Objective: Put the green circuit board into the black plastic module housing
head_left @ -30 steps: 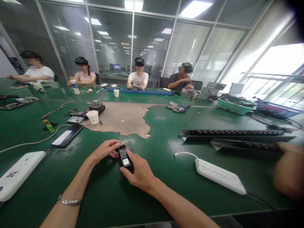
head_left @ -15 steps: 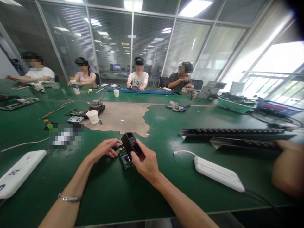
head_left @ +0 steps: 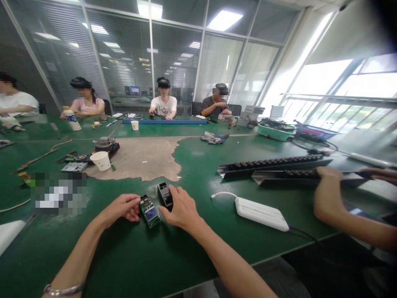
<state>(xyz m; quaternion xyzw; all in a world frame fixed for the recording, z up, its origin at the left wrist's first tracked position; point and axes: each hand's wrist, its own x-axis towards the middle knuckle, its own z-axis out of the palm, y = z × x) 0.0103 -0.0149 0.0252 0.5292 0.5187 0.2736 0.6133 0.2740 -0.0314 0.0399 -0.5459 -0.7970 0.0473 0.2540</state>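
Between my hands is a green circuit board (head_left: 150, 212) with a small bluish screen and several parts on its upper end. My left hand (head_left: 126, 207) pinches its upper left edge, fingers curled. Just right of the board, my right hand (head_left: 182, 206) grips a black plastic housing (head_left: 163, 193) with rectangular openings at its end. Thumb and fingers are round the housing, and its right side is hidden by them. A gap separates the housing from the board.
A white power strip (head_left: 261, 213) with a short cable lies to the right. Beyond it are two long black metal channels (head_left: 273, 162), with a co-worker's hand (head_left: 329, 182) at the nearer one. A paper cup (head_left: 101, 160) stands by electronic parts at left. Several people sit across the green table.
The black housing has come away from over the circuit board to its right, in my right hand. My left hand has closed on the board's edge. The view has swung right.
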